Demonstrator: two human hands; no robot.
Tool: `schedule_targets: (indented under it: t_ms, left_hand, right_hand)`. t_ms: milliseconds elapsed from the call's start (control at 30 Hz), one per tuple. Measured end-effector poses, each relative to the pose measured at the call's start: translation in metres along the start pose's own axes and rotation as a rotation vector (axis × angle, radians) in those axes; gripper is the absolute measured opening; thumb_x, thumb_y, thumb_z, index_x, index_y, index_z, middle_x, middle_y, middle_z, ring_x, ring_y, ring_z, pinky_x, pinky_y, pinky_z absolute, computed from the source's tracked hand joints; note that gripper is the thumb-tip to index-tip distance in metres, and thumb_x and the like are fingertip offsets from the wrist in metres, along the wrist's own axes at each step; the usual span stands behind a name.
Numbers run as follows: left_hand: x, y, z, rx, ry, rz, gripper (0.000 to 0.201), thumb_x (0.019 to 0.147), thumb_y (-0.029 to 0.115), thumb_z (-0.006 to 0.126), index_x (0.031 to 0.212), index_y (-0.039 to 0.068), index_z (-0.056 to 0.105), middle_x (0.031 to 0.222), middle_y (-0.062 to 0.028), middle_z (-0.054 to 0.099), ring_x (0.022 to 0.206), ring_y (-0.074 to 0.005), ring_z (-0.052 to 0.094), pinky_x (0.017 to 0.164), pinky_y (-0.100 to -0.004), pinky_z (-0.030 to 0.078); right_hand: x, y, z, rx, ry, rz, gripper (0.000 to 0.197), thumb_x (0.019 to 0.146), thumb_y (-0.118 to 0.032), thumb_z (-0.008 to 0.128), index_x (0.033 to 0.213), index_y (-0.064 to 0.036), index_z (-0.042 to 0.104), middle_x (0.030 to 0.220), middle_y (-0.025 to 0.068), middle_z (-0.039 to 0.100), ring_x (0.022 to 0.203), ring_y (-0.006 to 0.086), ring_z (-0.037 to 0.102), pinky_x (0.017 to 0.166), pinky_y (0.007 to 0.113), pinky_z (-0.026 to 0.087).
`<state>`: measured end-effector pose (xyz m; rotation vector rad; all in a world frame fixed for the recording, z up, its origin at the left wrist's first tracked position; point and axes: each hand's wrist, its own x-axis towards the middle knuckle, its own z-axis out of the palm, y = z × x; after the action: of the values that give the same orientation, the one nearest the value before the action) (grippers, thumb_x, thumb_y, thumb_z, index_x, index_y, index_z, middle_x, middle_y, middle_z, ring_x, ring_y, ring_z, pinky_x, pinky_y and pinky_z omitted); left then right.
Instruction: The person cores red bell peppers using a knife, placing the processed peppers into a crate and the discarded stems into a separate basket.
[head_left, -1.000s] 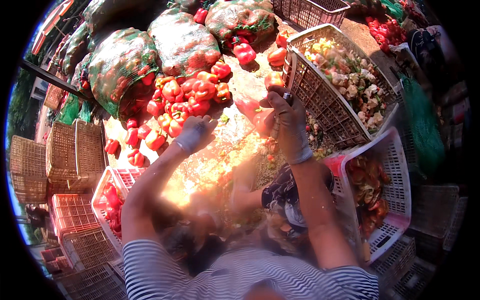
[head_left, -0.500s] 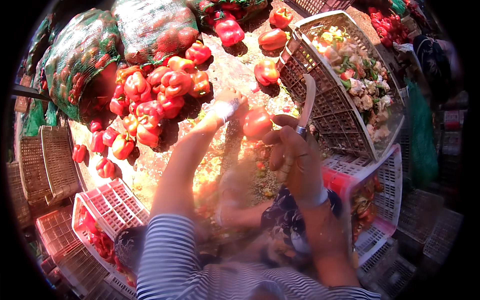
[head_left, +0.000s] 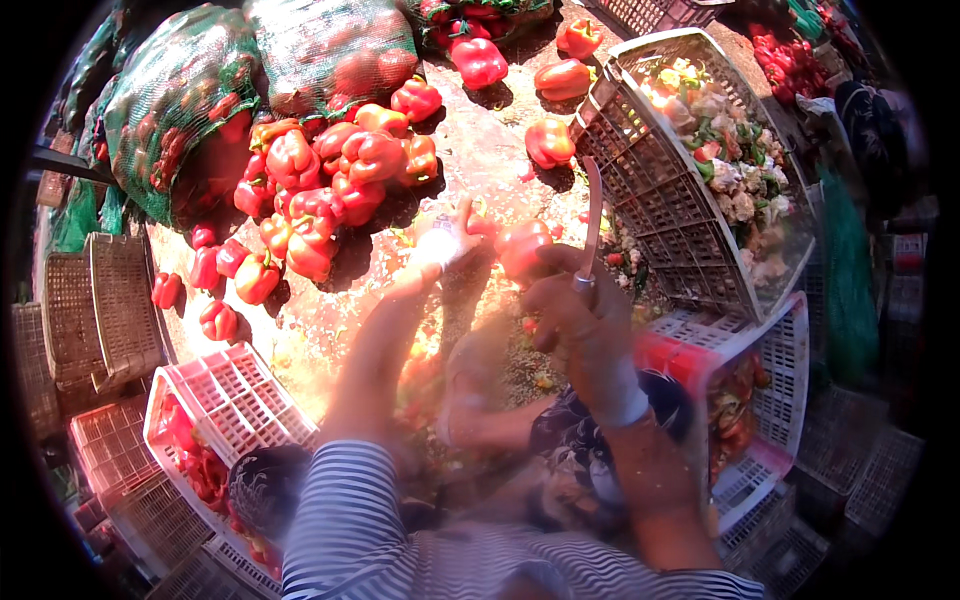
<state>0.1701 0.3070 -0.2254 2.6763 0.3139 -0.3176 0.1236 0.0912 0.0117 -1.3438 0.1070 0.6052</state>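
In the head view, a brown crate (head_left: 655, 195) holds pale pepper cores (head_left: 742, 195), a red-and-white crate (head_left: 781, 375) pepper pieces (head_left: 730, 432), a pink-and-white crate (head_left: 242, 388) red peppers (head_left: 198, 462), and a green mesh sack (head_left: 178, 105) more peppers. The right hand (head_left: 592, 335) is clamped around a curved knife (head_left: 594, 215), its blade crossing in front of the brown crate. A red bell pepper (head_left: 522, 250) sits between it and the left hand (head_left: 447, 238), whose grip I cannot tell; a pepper heap (head_left: 345, 160) lies just beyond.

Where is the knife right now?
In the head view, the knife is right of centre, held in the person's right grip, its blade pointing up the picture near the left edge of the brown crate.
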Motion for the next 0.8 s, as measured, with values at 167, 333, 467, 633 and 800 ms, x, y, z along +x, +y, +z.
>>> schedule_targets:
  t_ms: [167,333,467,633,800]
  left_hand:
    - [0.008,-0.006,0.000,-0.186,-0.103,0.024,0.073,0.071,0.047,0.073,0.132,0.011,0.055,0.115,-0.0217,0.065,0.109,-0.0363,0.063,0.093,-0.0439,0.049]
    - [-0.012,-0.060,0.038,-0.948,0.067,-0.214,0.059,0.076,0.026,0.080,0.122,-0.002,0.057,0.104,-0.0146,0.068,0.095,-0.0209,0.066,0.083,-0.0311,0.054]
    - [-0.064,-0.043,0.036,-0.915,0.115,-0.247,0.064,0.071,0.031,0.079,0.125,0.001,0.058,0.116,-0.0176,0.065,0.106,-0.0253,0.064,0.092,-0.0349,0.050]
    - [-0.137,0.010,-0.032,-0.578,0.446,0.026,0.043,0.077,0.018,0.074,0.116,0.008,0.059,0.105,-0.0187,0.065,0.095,-0.0344,0.066,0.078,-0.0396,0.053]
    - [-0.176,0.029,-0.067,-0.665,0.557,0.005,0.050,0.073,0.010,0.073,0.122,0.006,0.060,0.112,-0.0144,0.065,0.103,-0.0280,0.065,0.088,-0.0365,0.052]
  right_hand:
    - [-0.005,0.000,0.010,-0.141,0.050,-0.055,0.038,0.086,-0.019,0.072,0.118,-0.0032,0.058,0.072,-0.0027,0.056,0.058,0.0032,0.053,0.051,0.021,0.047]
    - [0.017,0.030,0.005,-0.362,-0.041,-0.044,0.032,0.087,-0.022,0.071,0.109,-0.0028,0.060,0.073,-0.0015,0.056,0.060,0.0051,0.053,0.050,0.024,0.046]
    - [0.009,0.029,0.018,-0.423,-0.094,0.072,0.032,0.087,-0.031,0.070,0.097,-0.0027,0.060,0.070,0.0010,0.055,0.057,0.0083,0.053,0.048,0.025,0.043]
    - [0.007,0.050,0.010,-0.362,-0.272,0.298,0.032,0.088,-0.034,0.067,0.088,-0.0038,0.057,0.069,0.0032,0.056,0.052,0.0104,0.053,0.046,0.026,0.043]
    - [-0.007,0.053,0.020,-0.424,-0.368,0.228,0.034,0.088,-0.036,0.067,0.086,-0.0040,0.056,0.068,0.0040,0.056,0.051,0.0116,0.053,0.046,0.027,0.043]
